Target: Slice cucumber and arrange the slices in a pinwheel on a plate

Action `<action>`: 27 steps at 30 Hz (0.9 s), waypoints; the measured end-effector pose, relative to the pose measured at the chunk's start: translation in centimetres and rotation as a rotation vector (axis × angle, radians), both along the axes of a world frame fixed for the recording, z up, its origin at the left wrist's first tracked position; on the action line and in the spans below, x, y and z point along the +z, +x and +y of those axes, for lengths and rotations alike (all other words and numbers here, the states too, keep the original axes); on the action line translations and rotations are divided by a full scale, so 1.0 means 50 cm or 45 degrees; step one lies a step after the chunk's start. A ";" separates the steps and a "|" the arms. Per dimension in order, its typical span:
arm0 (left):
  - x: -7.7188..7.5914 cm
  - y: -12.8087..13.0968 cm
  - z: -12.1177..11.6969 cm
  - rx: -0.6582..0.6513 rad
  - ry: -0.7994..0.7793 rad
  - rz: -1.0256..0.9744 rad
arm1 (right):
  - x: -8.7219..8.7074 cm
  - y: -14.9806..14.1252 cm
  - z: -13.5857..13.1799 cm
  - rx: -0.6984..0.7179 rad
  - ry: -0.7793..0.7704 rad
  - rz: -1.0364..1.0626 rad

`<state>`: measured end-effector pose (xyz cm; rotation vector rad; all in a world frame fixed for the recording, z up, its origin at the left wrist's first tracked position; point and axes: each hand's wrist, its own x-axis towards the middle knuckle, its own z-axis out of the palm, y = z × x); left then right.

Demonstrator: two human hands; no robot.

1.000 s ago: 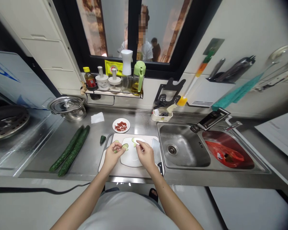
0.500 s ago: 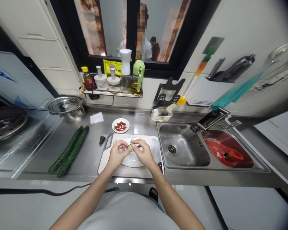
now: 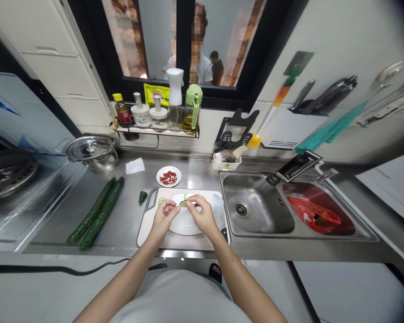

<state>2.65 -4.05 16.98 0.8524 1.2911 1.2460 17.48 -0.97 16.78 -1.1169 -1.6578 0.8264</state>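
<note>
I'd judge the cucumber slice (image 3: 183, 204) light, slippery and easily torn, best pinched softly near its rim. I see it over the far half of the plate (image 3: 185, 225), pinched at my right hand's (image 3: 203, 218) fingertips; my left hand (image 3: 162, 222) is narrow, just beside it, contact unclear.
</note>
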 end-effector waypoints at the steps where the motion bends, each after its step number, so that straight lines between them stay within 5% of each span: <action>1: -0.004 0.001 -0.002 -0.047 -0.106 -0.138 | 0.001 0.000 0.000 -0.002 0.007 0.005; 5: -0.014 0.001 0.002 -0.257 -0.479 -0.705 | 0.001 0.000 0.000 0.010 0.024 0.013; 10: -0.007 -0.002 0.021 -0.343 -0.554 -0.951 | 0.002 -0.001 -0.004 0.030 0.043 -0.005; 27: 0.009 -0.011 0.029 -0.224 -0.207 -0.385 | -0.004 0.004 -0.007 0.034 -0.036 -0.020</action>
